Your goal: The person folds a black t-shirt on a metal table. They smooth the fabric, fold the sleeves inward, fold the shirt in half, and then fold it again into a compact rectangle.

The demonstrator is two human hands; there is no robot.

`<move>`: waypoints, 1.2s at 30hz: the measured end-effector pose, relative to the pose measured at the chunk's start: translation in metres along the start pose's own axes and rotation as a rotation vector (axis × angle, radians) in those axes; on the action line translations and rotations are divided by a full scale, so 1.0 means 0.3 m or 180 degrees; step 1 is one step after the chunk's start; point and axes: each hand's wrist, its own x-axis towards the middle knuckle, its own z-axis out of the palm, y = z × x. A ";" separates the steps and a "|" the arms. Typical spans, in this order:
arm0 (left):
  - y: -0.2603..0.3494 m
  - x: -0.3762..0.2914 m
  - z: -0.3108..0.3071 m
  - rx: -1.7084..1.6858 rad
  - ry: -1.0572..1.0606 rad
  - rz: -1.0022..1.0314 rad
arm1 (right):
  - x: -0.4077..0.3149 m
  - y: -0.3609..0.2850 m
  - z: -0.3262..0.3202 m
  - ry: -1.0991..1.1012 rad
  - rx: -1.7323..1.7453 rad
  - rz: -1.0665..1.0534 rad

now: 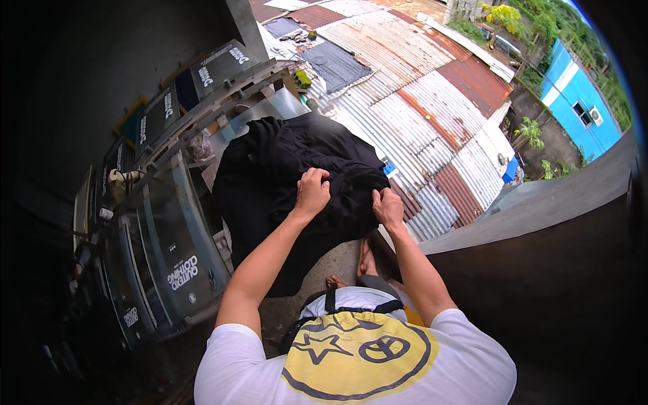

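Observation:
A large piece of black cloth (288,197), possibly a garment, hangs bunched in front of me. My left hand (312,192) is closed on a fold near its middle. At its right edge, my right hand (389,206) pinches the fabric between thumb and fingers. The cloth's upper part is crumpled into folds, while its lower left part hangs smoother. Its far edge overlaps the end of a cluttered bench, so what lies beneath is hidden.
Left of me, dark panels (182,253) with white printed lettering line a long rack (202,104). A tan object (121,183) rests on it. A concrete ledge (536,217) runs along the right. Beyond and below lie rusty corrugated roofs (405,101) and a blue building (572,101).

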 end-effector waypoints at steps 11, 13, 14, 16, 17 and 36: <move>-0.175 -0.017 -0.185 0.0318 0.0303 -0.1463 | 0.009 0.368 -0.052 -0.4791 -0.2706 0.0363; -0.175 -0.021 -0.184 0.0444 0.0132 -0.1672 | 0.013 0.330 -0.047 -0.3652 -0.2555 0.0094; -0.167 -0.022 -0.181 0.0394 0.0088 -0.1759 | 0.026 0.288 -0.045 -0.2878 -0.2357 0.0143; -0.142 -0.018 -0.181 0.0335 -0.0043 -0.1995 | 0.051 0.185 -0.074 -0.1689 -0.1630 -0.0223; -0.131 -0.012 -0.188 0.0286 -0.0069 -0.1928 | 0.068 0.124 -0.090 -0.1354 -0.1347 -0.0380; 0.046 0.196 -0.348 -0.1959 -0.0297 -0.1509 | 0.059 -0.657 -0.001 -0.0998 0.0794 -0.1575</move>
